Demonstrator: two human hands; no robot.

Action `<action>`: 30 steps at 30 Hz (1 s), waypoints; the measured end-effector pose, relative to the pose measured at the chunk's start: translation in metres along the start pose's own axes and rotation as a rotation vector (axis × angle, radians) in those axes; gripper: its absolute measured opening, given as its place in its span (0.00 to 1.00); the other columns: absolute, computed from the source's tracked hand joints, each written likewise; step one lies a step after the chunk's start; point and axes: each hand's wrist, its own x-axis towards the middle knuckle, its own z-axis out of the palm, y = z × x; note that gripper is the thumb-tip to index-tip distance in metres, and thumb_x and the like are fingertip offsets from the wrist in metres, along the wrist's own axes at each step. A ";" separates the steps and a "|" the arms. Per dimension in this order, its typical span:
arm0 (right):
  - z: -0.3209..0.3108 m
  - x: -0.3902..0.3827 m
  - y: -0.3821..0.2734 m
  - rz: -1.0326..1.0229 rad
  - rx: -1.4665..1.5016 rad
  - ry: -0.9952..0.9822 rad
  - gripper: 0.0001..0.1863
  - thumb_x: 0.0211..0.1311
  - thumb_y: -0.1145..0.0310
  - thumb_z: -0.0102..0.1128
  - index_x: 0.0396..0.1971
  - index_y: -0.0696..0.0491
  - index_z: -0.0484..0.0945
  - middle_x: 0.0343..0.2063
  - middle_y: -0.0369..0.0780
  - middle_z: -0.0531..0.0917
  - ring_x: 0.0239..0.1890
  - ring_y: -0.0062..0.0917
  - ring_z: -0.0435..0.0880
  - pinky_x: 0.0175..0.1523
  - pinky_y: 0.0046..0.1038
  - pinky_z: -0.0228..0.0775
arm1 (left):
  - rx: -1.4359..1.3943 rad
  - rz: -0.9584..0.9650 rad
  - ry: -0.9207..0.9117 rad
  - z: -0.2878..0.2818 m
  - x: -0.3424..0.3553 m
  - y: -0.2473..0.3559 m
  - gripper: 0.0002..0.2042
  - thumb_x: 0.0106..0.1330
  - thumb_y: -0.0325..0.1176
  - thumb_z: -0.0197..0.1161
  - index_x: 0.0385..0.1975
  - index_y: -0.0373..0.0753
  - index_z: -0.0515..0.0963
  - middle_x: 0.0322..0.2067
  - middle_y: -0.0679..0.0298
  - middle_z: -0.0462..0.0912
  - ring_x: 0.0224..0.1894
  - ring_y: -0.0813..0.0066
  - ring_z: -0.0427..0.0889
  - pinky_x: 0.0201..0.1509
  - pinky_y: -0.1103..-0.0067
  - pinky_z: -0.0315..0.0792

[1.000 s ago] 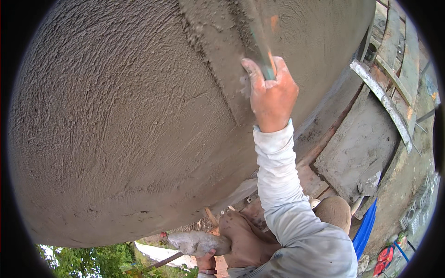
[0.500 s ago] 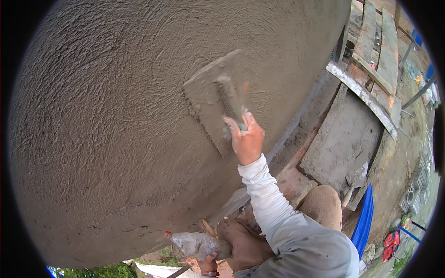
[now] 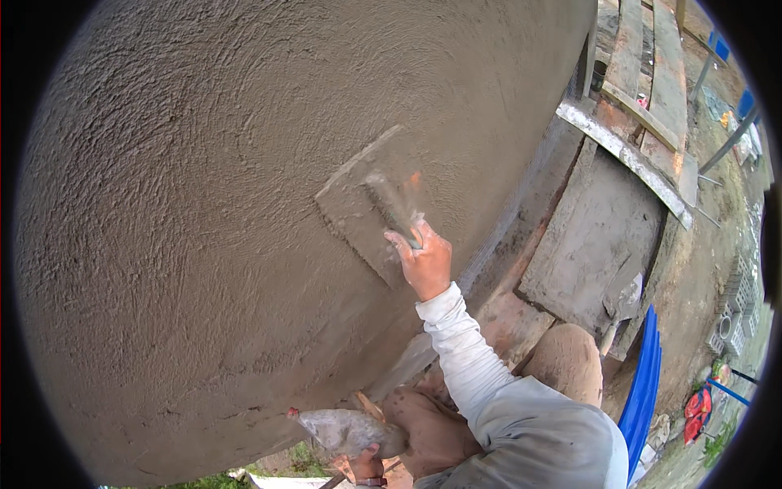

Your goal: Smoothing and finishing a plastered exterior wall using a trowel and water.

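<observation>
Head view: shows rough plaster [image 3: 187,244] at far left. Grips a bottle [image 3: 338,432] from below in the left hand [image 3: 366,464], red cap toward the left, beside the knee [image 3: 432,440]. Sets a float [image 3: 356,213] against the plaster, well above the bottle; slants its handle [image 3: 394,208] from upper left to lower right, into the closed right hand [image 3: 428,265], by far the nearer one. Has the blade up and left of those knuckles. Farther right, shows a board [image 3: 595,236].

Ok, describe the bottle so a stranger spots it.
Find the broad wall of grey plaster. Near its bottom edge, the person's bare left hand holds a cloudy, smeared plastic bottle, nearly sideways. Its small red cap sets it apart from the grey plaster.
</observation>
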 end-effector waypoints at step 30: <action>0.028 -0.018 -0.109 -0.134 0.144 -0.205 0.18 0.51 0.61 0.67 0.32 0.61 0.75 0.28 0.49 0.81 0.31 0.44 0.81 0.34 0.36 0.73 | -0.083 0.077 0.048 0.018 -0.007 0.002 0.29 0.44 0.18 0.64 0.51 0.34 0.67 0.43 0.61 0.76 0.44 0.65 0.76 0.50 0.71 0.72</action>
